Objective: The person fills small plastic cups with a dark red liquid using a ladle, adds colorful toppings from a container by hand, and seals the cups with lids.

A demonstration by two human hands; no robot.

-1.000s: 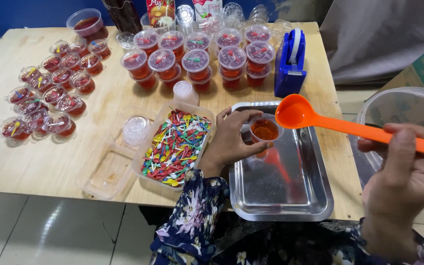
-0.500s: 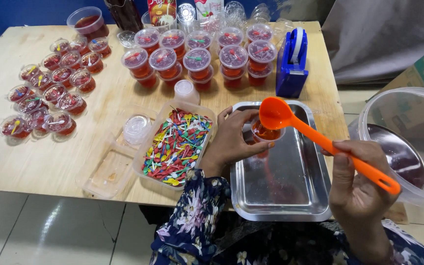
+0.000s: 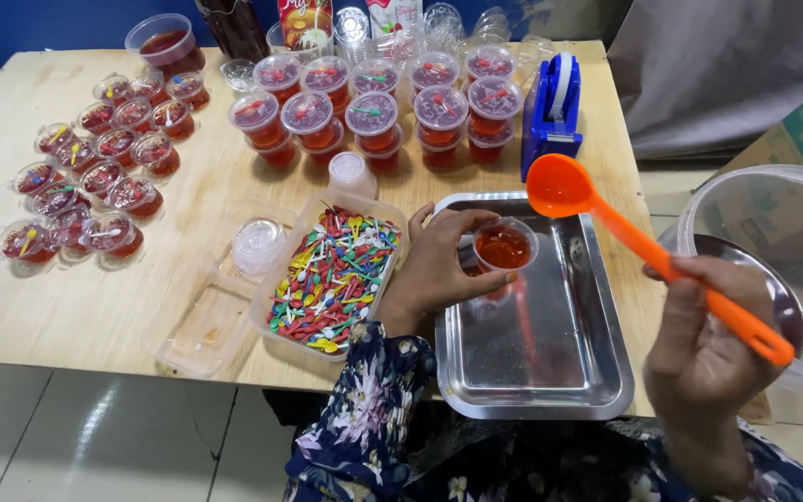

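So that drips fall on the metal tray (image 3: 550, 372), the left hand (image 3: 439, 270) pinches a small cup (image 3: 504, 244) above it, while the right hand (image 3: 699, 344) grips an orange scoop (image 3: 564, 186) just above the tray's far edge.

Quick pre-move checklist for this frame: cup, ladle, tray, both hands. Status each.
1. Left hand grip on cup: ok, fingers around its rim.
2. Cup over tray: ok.
3. Cup filled with red liquid: ok.
4. Ladle clear of cup: ok, raised beside it.
5. Right hand grip on ladle handle: ok.
6. Ladle bowl empty: cannot tell.
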